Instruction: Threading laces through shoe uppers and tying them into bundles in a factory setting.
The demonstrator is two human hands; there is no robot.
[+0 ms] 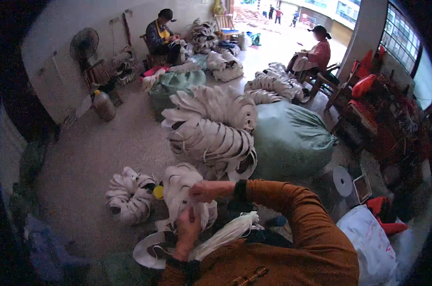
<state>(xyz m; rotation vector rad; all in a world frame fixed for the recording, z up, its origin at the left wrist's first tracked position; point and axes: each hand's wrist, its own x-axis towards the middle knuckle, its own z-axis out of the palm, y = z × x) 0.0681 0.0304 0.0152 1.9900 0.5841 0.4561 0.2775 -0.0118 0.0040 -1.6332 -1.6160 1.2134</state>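
Note:
My right hand (207, 191) reaches in from the right with its fingers pinched together, over a bundle of pale fabric pieces (179, 178). Just below it my left hand (189, 226) is closed too, thumb and fingers pressed together. What either hand pinches is too small to make out. A curved pale strip (144, 250) lies beside my left wrist. Across my lap stretches a hank of white cord (230, 233). A round yellow thing (158, 192) sits at the bundle's left side, next to a ring-shaped coil of pale pieces (129, 196) on the floor.
Ahead stand large stacks of pale strips (211, 138) and a full green sack (292, 140). A white disc (342, 181) and a white plastic bag (368, 238) lie at right. Two people (163, 35) sit farther back. A jug (104, 106) and a fan (84, 44) stand left.

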